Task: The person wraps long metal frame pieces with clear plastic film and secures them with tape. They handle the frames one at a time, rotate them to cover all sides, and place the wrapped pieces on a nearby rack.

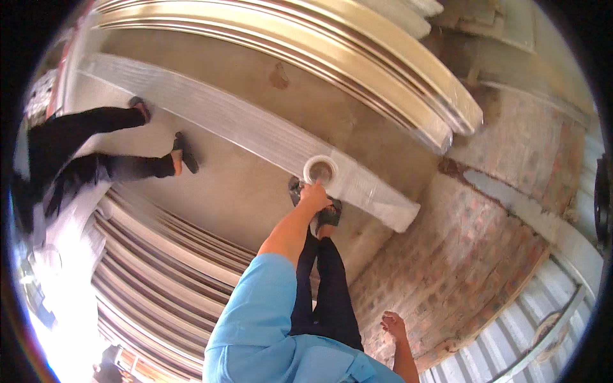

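Note:
My left hand [314,194] is closed on the near edge of a whitish, ring-shaped roll of tape [310,170]. The roll is over a long, flat bundle [255,129] wrapped in clear film, which lies slantwise across the floor in front of my feet. From this view I cannot tell whether the roll touches the bundle. My right hand [394,325] hangs at the lower right, away from the bundle, its fingers loosely bent and apart with nothing in them.
Long, shiny beige profiles [300,48] are stacked beyond the bundle. More long profiles [166,268] lie to my left. Another person in black trousers [102,124] stands at the left. To the right are brick paving [460,255] and a corrugated metal sheet [491,351].

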A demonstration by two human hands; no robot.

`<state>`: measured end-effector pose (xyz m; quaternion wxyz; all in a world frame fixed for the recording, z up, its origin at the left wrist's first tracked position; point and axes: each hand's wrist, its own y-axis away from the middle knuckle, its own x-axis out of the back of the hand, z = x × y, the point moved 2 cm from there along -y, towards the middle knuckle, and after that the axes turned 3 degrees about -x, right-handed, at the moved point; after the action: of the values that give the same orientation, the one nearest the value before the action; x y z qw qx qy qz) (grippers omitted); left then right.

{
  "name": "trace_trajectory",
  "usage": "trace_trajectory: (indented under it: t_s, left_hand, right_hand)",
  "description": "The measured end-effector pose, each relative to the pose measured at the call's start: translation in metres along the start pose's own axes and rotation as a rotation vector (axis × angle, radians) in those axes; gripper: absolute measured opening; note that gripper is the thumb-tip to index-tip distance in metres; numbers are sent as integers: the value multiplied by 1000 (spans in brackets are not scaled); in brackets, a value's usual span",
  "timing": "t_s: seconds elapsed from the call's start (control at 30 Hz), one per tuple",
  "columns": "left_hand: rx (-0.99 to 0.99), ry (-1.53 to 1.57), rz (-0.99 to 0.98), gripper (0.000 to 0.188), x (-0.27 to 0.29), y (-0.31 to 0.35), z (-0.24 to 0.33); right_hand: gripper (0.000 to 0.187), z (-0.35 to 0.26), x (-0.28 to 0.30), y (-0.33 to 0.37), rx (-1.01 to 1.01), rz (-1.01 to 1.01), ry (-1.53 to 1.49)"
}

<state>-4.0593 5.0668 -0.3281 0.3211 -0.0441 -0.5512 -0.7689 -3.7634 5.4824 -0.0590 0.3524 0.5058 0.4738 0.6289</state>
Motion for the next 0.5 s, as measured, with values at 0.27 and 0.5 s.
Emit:
trace_trajectory:
  t_s: [0.27, 0.5]
  left_hand:
    - [186, 501, 183, 87, 56, 203, -48]
    - [267, 973, 542, 62, 69, 414, -129]
  right_hand:
    - [27, -198, -24, 26, 505, -116, 107]
    - [19, -423, -110, 130, 1003, -2, 660]
